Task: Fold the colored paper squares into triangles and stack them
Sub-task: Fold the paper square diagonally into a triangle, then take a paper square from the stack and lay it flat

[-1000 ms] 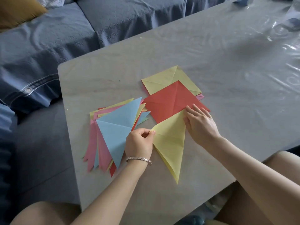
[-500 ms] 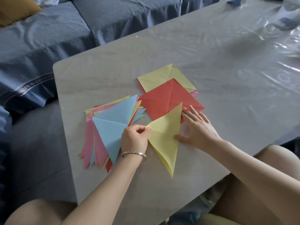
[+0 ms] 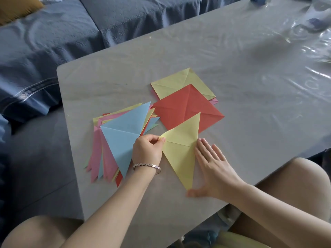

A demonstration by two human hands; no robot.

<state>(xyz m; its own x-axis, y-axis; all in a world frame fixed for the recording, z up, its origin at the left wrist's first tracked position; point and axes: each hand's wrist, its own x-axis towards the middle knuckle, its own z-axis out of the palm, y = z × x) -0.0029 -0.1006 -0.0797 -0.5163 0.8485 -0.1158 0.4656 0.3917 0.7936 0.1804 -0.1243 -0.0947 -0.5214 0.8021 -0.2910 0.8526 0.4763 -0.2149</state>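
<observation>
Since a second ago, the right hand (image 3: 213, 169) has slid from the far tip of the pale yellow folded paper triangle (image 3: 180, 154) back along its long edge toward the near edge of the grey table (image 3: 250, 86). The left hand (image 3: 146, 149) has kept its pinch on the sheet's left corner.

From the head camera, the yellow triangle lies flat close to the table's near edge. Its long edge runs from near to far, tilted slightly. Its third corner points left, toward the table's left edge, and a crease crosses from that corner to the long edge. Its far tip overlaps the creased red paper square (image 3: 184, 108).

Thumb and forefinger of the left hand nip that left corner, the other fingers curled. A silver bracelet (image 3: 146, 166) circles the wrist. The right hand lies palm down, fingers straight and spread, gripping nothing. It sits just beside the long edge, with the thumb by the near tip.

A fanned stack of folded triangles, light blue on top (image 3: 123, 135), sits nearer the left edge, partly under the left hand. Beyond the red square lies a yellow paper square (image 3: 180, 83). A blue sofa (image 3: 53, 42) stands past the far-left corner.
</observation>
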